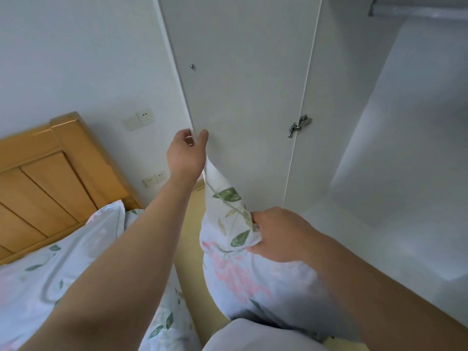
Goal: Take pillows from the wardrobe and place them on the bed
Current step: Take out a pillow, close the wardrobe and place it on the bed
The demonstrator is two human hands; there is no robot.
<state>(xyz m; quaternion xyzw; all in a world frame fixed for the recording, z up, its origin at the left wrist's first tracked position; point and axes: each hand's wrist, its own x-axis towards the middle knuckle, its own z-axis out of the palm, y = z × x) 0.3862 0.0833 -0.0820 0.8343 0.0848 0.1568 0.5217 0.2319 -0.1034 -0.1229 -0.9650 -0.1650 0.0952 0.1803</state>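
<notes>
A floral pillow [243, 279] with green leaves and pink blossoms hangs low in the middle, in front of the white wardrobe. My right hand [276, 234] is shut on its upper corner. My left hand [187, 153] grips the free edge of the open wardrobe door [240, 97], fingers wrapped around it. Another floral pillow [76, 249] lies on the bed at the lower left, against the wooden headboard [50, 173]. The open wardrobe compartment [405, 148] on the right looks bare inside.
Wall sockets [141, 117] sit on the white wall between headboard and wardrobe. A metal hinge [298, 125] joins the door to the cabinet. A narrow strip of yellowish floor [192, 249] runs between bed and wardrobe. A hanging rail [417, 11] crosses the top right.
</notes>
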